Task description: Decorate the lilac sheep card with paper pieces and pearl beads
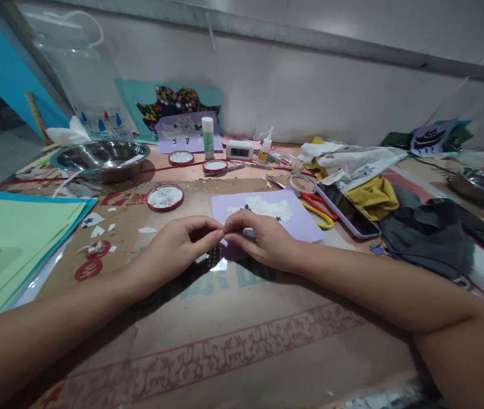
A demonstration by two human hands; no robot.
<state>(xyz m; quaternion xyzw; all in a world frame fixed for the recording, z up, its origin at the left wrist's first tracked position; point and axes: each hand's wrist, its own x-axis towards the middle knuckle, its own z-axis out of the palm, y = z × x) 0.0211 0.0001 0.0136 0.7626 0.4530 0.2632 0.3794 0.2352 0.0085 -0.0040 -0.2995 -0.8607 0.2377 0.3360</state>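
My left hand (184, 241) and my right hand (261, 236) meet above the middle of the work surface. Both are closed in a pinch, fingertips touching or nearly so. Whatever lies between them is too small or hidden to make out. Behind and partly under my right hand lies a purple sheet of paper (305, 224), bearing a white cut-out shape (274, 209) with small dark flower pieces. A small sheet with dark dots (215, 258) lies just below my fingertips. To the left, a red-rimmed lid (165, 197) holds small white bits.
A metal bowl (101, 156) and green paper (24, 238) stand at left. Behind are a glue stick (208, 139), a small digital clock (239, 150) and a glue bottle (265, 145). On the right lie scissors (321, 210), a phone (347, 210) and fabric scraps (372, 196).
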